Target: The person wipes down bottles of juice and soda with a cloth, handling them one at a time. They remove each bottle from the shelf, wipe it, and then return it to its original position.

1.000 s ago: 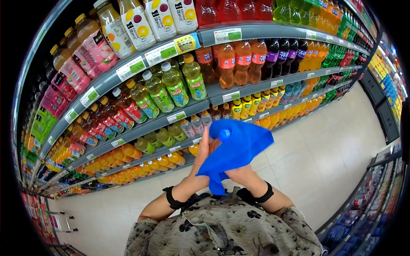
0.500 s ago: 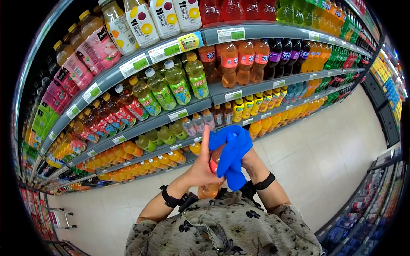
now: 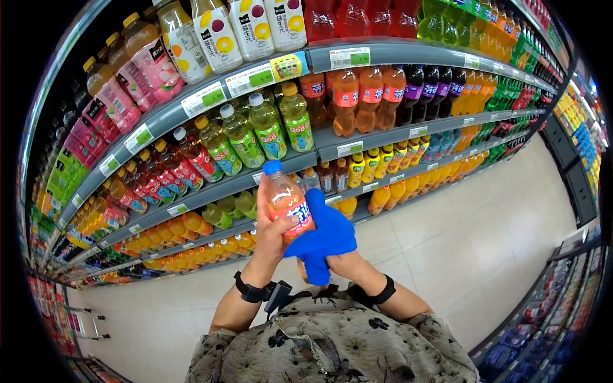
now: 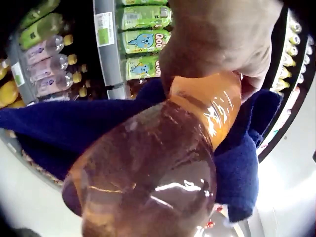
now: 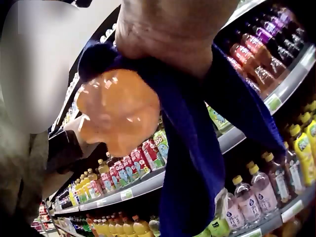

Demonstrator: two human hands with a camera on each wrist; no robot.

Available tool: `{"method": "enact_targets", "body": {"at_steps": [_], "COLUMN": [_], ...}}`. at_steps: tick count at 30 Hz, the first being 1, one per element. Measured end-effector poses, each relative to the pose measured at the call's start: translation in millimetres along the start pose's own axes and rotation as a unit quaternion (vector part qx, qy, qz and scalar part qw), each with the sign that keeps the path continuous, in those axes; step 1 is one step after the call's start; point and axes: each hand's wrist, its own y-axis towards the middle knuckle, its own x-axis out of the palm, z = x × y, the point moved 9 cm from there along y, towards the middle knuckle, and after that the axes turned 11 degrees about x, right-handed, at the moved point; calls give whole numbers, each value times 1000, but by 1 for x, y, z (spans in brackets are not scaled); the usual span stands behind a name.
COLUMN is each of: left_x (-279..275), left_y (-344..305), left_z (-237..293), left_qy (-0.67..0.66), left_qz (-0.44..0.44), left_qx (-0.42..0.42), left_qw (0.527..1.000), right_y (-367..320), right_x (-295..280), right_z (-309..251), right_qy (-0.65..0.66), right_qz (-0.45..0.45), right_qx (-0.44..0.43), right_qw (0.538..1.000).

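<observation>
The left hand (image 3: 269, 231) grips a bottle (image 3: 281, 195) of orange-pink drink around its label, its blue cap up and tilted toward the shelves. A blue cloth (image 3: 329, 233) lies against the bottle's lower right side, with the right hand (image 3: 348, 263) holding it there; the cloth hides most of those fingers. In the left wrist view the bottle's base (image 4: 148, 182) fills the foreground, and the cloth (image 4: 237, 173) hangs behind it. From the right wrist, the cloth (image 5: 190, 148) drapes down below the hand (image 5: 173, 34), beside the bottle's base (image 5: 121, 111).
Shelves (image 3: 389, 135) packed with drink bottles curve across the front and left. Similar orange-pink bottles (image 3: 370, 96) stand on a middle shelf. Tiled floor (image 3: 440, 236) lies to the right, with another stocked shelf (image 3: 549, 300) at lower right.
The bottle has come up from under the cloth and moved left, so its cap and label show. The cloth has shifted from its top to its lower right side, and the right hand has moved lower.
</observation>
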Motion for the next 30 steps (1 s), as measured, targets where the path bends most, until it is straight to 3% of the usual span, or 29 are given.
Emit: {"method": "enact_targets", "body": {"at_steps": [2, 4, 5, 9, 10, 11, 14, 15, 16, 18, 19, 20, 22, 24, 26, 29, 30], "left_x": [-7, -8, -8, 9, 11, 19, 25, 24, 21, 18, 21, 24, 28, 34, 37, 25, 22], "left_y": [3, 8, 8, 0, 1, 2, 5, 10, 13, 13, 8, 2, -9, -16, -19, -16, -19], "left_z": [1, 18, 19, 24, 26, 27, 32, 37, 41, 39, 46, 52, 40, 24, 16, -6, -8], "left_qy": [18, 84, 116, 169, 169, 122, 36, 23, 11, 25, 99, 171, 306, 392, 380, 229, 228], "left_qz": [10, 8, 6, -49, -52, -77, -78, -61, -44, -40, -34, -27, -92, -159, -173, -106, -106], "left_qx": [7, 92, 92, 136, 134, 112, 87, 98, 111, 140, 207, 272, 322, 336, 302, 140, 139], "left_qw": [1000, 992, 989, 975, 975, 983, 993, 993, 993, 989, 973, 947, 892, 841, 857, 958, 958], "right_y": [-3, -3, -1, 2, -1, -5, -18, -32, -29, -27, -30, -33, -45, -50, -54, -62, -64], "right_x": [-1, 24, 27, 26, 32, 38, 38, 45, 46, 57, 63, 67, 82, 79, 79, 75, 71], "right_z": [-8, 18, 7, 25, 28, 30, 55, 69, 70, 75, 82, 95, 101, 104, 108, 131, 134], "right_qy": [-5, 97, 231, 212, 203, 193, 276, 414, 414, 561, 619, 619, 712, 689, 665, 648, 647], "right_qz": [36, -94, -132, -120, -172, -223, -188, -156, -156, -150, -142, -143, -190, -175, -162, -98, -97], "right_qx": [-38, 191, 275, 218, 206, 195, 245, 343, 342, 395, 395, 394, 419, 433, 447, 464, 465], "right_qw": [999, 972, 924, 945, 942, 935, 910, 829, 829, 712, 664, 664, 531, 554, 577, 596, 596]}}
